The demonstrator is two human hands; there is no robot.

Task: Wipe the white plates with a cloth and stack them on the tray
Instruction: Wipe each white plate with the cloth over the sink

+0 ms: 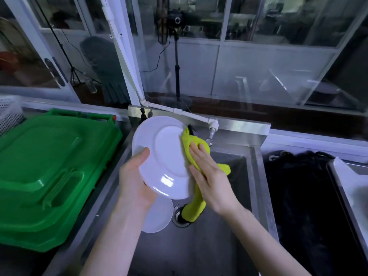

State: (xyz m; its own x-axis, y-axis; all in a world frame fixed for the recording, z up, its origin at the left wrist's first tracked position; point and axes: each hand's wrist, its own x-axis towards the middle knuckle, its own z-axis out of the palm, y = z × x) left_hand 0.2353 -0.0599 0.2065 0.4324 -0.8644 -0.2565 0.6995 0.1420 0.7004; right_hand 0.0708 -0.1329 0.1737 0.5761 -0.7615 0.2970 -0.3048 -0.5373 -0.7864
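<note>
Two hands work at frame centre above the sink [209, 251]: left hand [137, 176] grips the tilted white plate [165, 156] by its lower-left rim, exposing its face; right hand [211, 176], fingers flat, presses the yellow cloth [194, 143] against it. A second plate [159, 216] lies below, probably awaiting wiping.

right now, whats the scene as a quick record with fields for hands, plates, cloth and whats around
left hand: grips the round white plate, tilted over the stainless steel sink, thumb on its face
right hand: flat fingers press the yellow-green cloth against that plate's right rim
second white plate: lies in the sink beside the drain
cloth end: hangs towards the drain
left of sink: green plastic lidded bin
</note>
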